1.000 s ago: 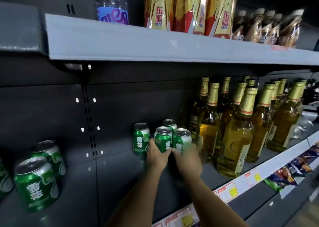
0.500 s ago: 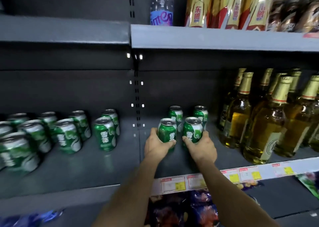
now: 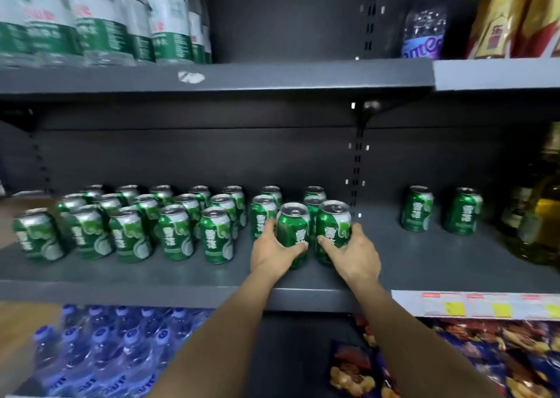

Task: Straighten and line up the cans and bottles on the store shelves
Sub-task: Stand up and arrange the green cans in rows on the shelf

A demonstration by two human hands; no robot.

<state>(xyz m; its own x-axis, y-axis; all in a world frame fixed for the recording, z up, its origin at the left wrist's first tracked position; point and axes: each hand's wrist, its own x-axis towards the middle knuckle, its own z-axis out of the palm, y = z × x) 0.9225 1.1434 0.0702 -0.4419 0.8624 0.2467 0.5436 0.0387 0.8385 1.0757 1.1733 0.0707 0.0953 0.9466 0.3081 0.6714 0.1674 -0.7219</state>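
The left hand (image 3: 274,253) is curling round one glossy green metal can (image 3: 292,234), and the right hand (image 3: 353,253) is gripping a second can (image 3: 333,231) just beside it at 3 o'clock, both standing upright on the matte grey steel shelf (image 3: 181,273). At 9 o'clock, rows of the same cylindrical cans (image 3: 127,222) are standing; at 3 o'clock, two more cans (image 3: 441,209) are standing apart, near amber glass bottles (image 3: 539,216).

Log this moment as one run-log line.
left hand: grips can | right hand: grips second can | both upright on shelf | two cans apart, right
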